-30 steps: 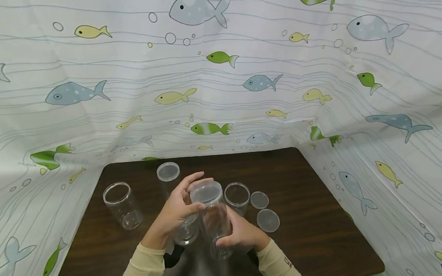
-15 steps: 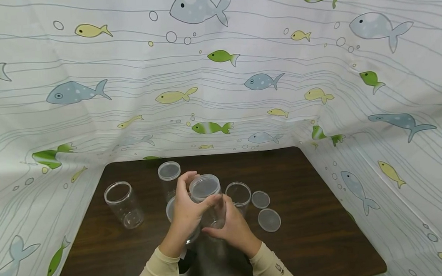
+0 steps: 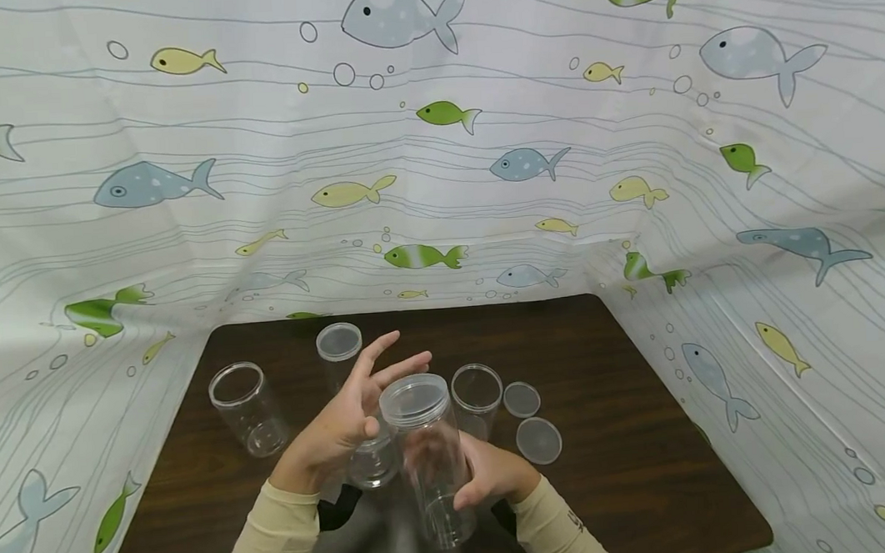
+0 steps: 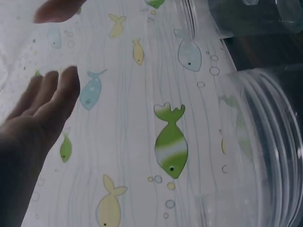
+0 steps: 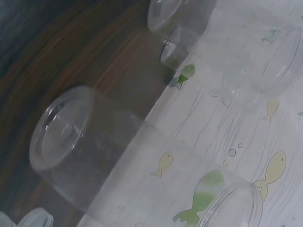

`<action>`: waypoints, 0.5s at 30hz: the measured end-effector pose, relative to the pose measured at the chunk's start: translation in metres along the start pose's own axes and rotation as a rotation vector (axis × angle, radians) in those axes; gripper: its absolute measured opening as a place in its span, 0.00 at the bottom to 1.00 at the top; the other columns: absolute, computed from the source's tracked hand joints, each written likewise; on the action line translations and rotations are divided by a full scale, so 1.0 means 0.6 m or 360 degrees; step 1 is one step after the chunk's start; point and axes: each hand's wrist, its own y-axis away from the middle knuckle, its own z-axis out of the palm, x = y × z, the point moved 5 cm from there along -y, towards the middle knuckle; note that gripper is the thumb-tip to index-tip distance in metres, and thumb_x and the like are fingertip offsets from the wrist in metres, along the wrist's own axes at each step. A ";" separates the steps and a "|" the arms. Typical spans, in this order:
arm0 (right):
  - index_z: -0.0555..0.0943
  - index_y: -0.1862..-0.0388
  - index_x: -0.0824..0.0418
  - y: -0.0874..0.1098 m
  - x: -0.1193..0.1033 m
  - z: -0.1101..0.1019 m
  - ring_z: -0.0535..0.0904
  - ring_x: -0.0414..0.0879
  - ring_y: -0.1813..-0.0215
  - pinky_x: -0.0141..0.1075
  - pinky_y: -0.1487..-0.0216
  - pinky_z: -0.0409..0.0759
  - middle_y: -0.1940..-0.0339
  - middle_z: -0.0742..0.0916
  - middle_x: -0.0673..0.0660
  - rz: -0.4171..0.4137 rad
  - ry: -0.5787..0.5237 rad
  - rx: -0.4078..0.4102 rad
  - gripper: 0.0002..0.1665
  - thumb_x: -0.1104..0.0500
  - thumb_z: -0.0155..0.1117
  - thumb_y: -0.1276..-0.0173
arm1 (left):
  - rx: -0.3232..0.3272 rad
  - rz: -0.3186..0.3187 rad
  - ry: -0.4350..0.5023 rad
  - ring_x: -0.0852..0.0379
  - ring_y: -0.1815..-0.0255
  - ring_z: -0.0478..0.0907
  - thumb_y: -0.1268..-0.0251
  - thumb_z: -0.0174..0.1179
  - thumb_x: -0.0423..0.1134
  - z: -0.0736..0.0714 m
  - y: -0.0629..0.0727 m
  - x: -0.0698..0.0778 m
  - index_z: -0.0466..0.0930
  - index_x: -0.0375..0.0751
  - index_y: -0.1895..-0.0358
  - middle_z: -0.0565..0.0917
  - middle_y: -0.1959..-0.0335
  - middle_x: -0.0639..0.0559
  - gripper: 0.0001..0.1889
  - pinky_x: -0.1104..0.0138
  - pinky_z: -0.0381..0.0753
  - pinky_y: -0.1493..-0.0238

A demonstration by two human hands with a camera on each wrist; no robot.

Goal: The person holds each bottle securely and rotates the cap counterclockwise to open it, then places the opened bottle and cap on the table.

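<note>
In the head view, my right hand [image 3: 494,472] grips a tall clear plastic jar [image 3: 436,477] low on its side, thumb in front. A translucent lid [image 3: 415,396] sits on its top. My left hand [image 3: 345,419] is just left of that lid, fingers spread and apart from it. The left wrist view shows the left hand's fingers [image 4: 49,97] extended, with clear jar walls at the right. Behind the left forearm and hand stand two more lidded jars, a shorter jar [image 3: 372,466] and a back jar [image 3: 339,349], both partly hidden. The right hand is out of view in the right wrist view.
An open clear jar [image 3: 247,408] stands at the left of the dark wooden table [image 3: 619,484]. Right of the held jar is another open jar [image 3: 477,389]. Beside it lie two loose lids, a smaller lid [image 3: 521,399] and a larger lid [image 3: 539,441]. A fish-print curtain [image 3: 438,185] surrounds the table.
The lidded jar rose with both hands on it, then came down again in the right hand. My left hand has let go of the lid and moved left, its fingers now spread.
</note>
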 end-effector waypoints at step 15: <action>0.54 0.22 0.58 0.000 0.002 -0.014 0.76 0.50 0.35 0.45 0.34 0.75 0.35 0.76 0.63 0.0121 0.0361 0.0382 0.54 0.49 0.76 0.38 | 0.0467 -0.0201 -0.0512 0.45 0.45 0.79 0.43 0.76 0.51 0.011 0.007 0.005 0.65 0.44 0.29 0.79 0.39 0.42 0.42 0.58 0.81 0.50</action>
